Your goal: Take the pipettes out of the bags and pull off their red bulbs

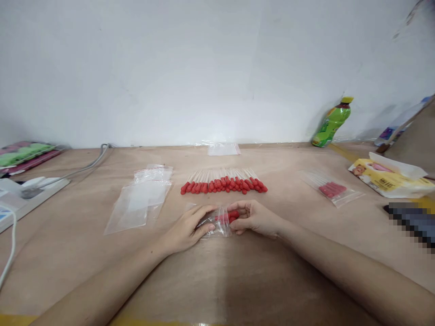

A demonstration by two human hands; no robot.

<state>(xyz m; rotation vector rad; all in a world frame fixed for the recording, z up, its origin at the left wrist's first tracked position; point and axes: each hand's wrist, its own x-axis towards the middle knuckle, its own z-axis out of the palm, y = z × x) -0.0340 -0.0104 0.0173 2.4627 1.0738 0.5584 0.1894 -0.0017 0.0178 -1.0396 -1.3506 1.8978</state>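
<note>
My left hand (186, 230) is closed on a clear zip bag (221, 232), its fingers and thumb on the plastic. In my right hand (255, 219) are a few red-tipped sticks (234, 214), gripped at their red ends. Their other ends lie inside the bag, and the red tips stick out of its mouth on the right. Just beyond my hands, a row of pale sticks with red tips (224, 184) lies side by side, tips toward me. Flat zip bags (131, 208) overlap on the left.
To the right lies a zip bag with red-tipped sticks inside (333, 189), near a yellow tissue pack (384, 179) and a pixelated dark object (413, 222). A green bottle (333, 122) leans on the wall. Another bag (224, 149) lies at the back; a power strip (34, 194) stands left.
</note>
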